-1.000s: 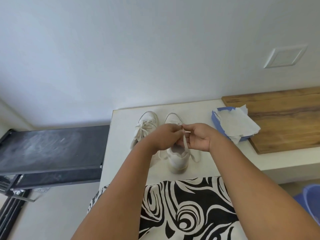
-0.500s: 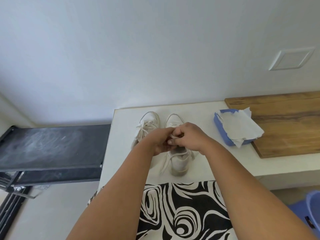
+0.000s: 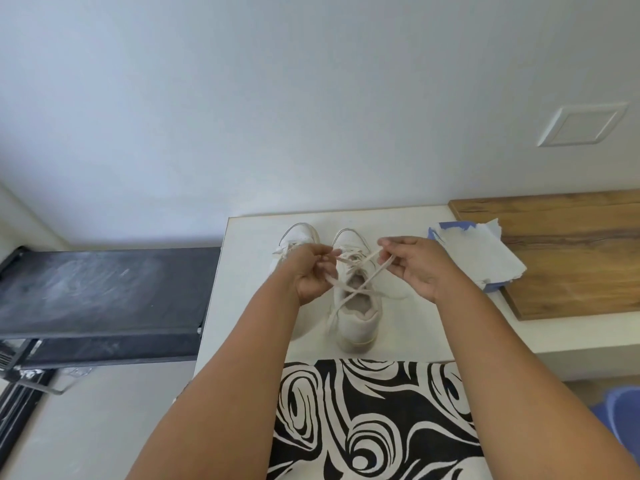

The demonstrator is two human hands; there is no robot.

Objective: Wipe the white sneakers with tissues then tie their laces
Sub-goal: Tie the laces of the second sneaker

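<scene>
Two white sneakers (image 3: 355, 289) side by side on the pale surface (image 3: 256, 237), toes toward the far wall; right one nearer and plainly in view, left sneaker (image 3: 294, 237) mostly hidden behind the left wrist. Left hand (image 3: 311, 271) and right hand (image 3: 412, 268) held apart above the right sneaker, each pinching one lace end (image 3: 360, 271), the two strands crossing in an X over the shoe's opening. Tissues (image 3: 485, 258) lying on a blue pack to the right, partly over a wooden board (image 3: 571, 247). Judged stage: wiping likely done, tying of the right shoe just started. Risks from here: a lace slipping from a light pinch and the cross falling loose; uneven pull dragging the light sneaker sideways or tipping it; a knot cinched slack over the open tongue. Left sneaker's laces look loose, though partly hidden.
</scene>
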